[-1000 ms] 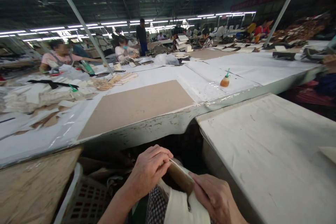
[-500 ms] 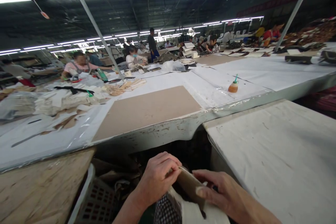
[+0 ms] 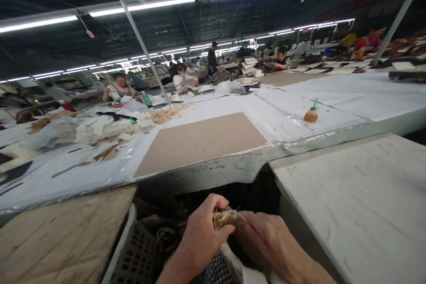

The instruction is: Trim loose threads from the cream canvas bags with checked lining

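Note:
My left hand (image 3: 203, 235) is closed on the gathered edge of a cream fabric piece (image 3: 228, 218), its thumb and fingers on either side of the bunched rim. Against the same piece, at its right side, my right hand (image 3: 269, 239) is closed too, its fingertips partly hidden. Below the hands, pale cloth (image 3: 251, 275) hangs down beside dark checked fabric (image 3: 218, 270). Both hands are low in the view, in front of the table's near edge.
A white-covered table (image 3: 213, 106) bears a brown board (image 3: 203, 142), an amber glue bottle (image 3: 312, 113) and fabric scraps (image 3: 109, 151). Wooden surface (image 3: 60, 235) and plastic basket (image 3: 136, 248) at left; pale-covered surface (image 3: 353, 195) at right. People sit or stand beyond.
My hands have come closer together, and my right hand has closed on the piece. Its rim is now bunched instead of spread open. The surroundings have shifted right in view.

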Available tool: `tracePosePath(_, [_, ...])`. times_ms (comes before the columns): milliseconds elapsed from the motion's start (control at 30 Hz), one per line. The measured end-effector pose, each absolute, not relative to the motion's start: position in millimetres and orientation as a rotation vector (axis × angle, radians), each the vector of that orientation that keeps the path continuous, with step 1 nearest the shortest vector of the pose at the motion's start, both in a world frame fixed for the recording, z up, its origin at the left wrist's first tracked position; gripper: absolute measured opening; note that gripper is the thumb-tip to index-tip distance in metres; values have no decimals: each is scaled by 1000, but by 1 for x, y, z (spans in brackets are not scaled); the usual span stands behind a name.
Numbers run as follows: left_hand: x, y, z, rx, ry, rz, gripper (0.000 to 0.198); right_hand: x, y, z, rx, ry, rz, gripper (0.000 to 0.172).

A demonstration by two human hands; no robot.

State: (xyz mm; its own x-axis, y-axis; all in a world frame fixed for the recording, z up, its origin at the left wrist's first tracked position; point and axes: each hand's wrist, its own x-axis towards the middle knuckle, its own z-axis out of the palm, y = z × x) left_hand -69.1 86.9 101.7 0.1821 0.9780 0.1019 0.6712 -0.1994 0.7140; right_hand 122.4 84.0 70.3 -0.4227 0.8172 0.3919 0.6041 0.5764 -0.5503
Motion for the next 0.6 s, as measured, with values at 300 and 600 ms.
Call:
tracePosePath(300, [-74, 76, 139, 1871, 1572, 757, 18, 121, 78, 94, -1176, -2173, 558, 31])
tracePosePath(600, [-80, 59, 100, 2134, 1752, 879, 10, 104, 67, 66, -1163, -2124, 526, 36])
